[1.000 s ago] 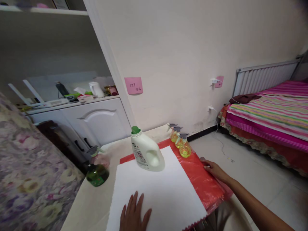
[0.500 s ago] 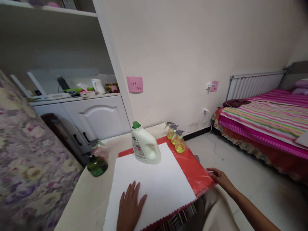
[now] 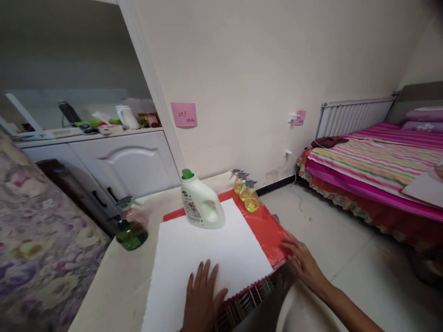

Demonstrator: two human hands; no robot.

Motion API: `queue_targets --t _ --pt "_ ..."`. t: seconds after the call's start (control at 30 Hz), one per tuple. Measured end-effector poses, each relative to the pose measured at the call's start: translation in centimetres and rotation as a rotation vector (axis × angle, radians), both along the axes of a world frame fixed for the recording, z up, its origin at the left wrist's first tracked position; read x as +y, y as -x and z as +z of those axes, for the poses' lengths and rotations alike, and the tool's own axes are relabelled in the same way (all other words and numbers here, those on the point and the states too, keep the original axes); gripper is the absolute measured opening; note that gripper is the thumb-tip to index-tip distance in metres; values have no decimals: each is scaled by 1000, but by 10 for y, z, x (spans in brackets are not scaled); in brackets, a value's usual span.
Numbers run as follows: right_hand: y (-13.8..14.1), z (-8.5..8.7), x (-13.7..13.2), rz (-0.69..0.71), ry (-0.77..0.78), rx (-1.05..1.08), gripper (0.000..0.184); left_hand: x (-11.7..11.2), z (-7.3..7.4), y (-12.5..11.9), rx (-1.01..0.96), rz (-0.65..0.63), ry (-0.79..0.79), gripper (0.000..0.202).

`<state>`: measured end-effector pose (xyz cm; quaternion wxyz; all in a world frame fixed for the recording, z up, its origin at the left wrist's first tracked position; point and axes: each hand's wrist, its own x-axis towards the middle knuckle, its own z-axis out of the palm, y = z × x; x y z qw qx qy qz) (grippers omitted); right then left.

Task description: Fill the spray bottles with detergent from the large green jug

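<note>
My left hand (image 3: 202, 295) lies flat with fingers spread on the lower part of a white scallop-edged sheet (image 3: 194, 249). Under that sheet, red plastic sheeting (image 3: 265, 230) shows along the back and right side. My right hand (image 3: 302, 263) is at the right front edge of the red plastic, its fingers stretched out and touching it. Toward the back of the white sheet stands a pale green detergent jug (image 3: 204, 205) with a green cap. Several small spray bottles (image 3: 251, 203) with yellow liquid stand at the back right corner of the red plastic.
A dark green pump bottle (image 3: 131, 236) and a pinkish spray bottle (image 3: 136, 214) stand on the table's (image 3: 104, 281) left side. A floral curtain (image 3: 44, 258) hangs left, beside a white cabinet (image 3: 131, 166). The wall is behind; a bed (image 3: 374, 161) stands right.
The view has shifted slightly. My left hand has slid right across the white sheet. My right hand has moved inward from the outer edge, with its fingers now farther over the red plastic.
</note>
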<state>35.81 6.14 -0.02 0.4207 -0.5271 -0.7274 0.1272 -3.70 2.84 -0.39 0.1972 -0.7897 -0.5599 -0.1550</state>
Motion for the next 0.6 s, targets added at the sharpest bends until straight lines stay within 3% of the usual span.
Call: queue_targets --t 0.1,0.27,0.43,0.6 --pt "13 -11 -8 42 -88 -192 36 -6 -2 -5 40 -20 -8 57" --pt "7 -28 -8 26 -113 -220 36 -7 2 -2 83 -35 -26 60" --pt "22 -9 -12 28 -61 -182 37 -10 4 -4 88 -35 -62 62" --pt "73 6 -17 126 -15 -170 48 -13 1 -11 68 -11 -75 68"
